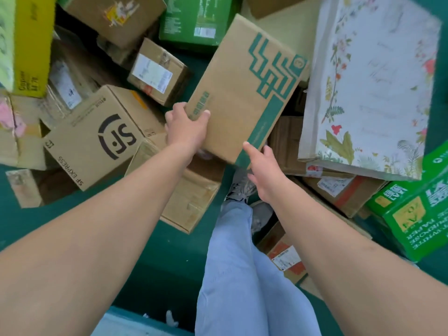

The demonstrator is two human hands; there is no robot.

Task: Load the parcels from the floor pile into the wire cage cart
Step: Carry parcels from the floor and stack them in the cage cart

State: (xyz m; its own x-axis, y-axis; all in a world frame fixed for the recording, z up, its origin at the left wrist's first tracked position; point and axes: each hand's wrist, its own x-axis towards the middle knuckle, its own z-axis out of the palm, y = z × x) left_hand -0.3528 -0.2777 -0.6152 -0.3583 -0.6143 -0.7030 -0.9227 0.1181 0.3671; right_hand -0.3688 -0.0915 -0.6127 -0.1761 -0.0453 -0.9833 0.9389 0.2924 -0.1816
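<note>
I have the box [244, 93] up off the pile, a long brown carton with a teal pattern, and it hangs tilted with its far end pointing away from me, most likely because I took it by the near end, which was the only part within reach.

My left hand [188, 124] grips the near left corner: the thumb lies flat on the top face and the fingers curl round the edge and underneath, so this hand seems to carry most of the weight. My right hand [263, 168] is spread, the fingers nearly straight; its forefinger touches the near right corner by the teal stripe, but nothing is wrapped round the box there (I judge it is coming in to share the load, not yet holding).

Everything else lies on the green floor [80, 226]. Just left of my left hand is the SF box [97, 139]; beyond it, farther out, sits a small labelled box [157, 71]. To the right of my right hand leans a flat floral box [368, 86], and nearer me on that side a green paper carton [412, 207]. Below my hands an open carton [194, 197] rests near my shoes.

The cage cart is not in view, so the box has yet to go in.
</note>
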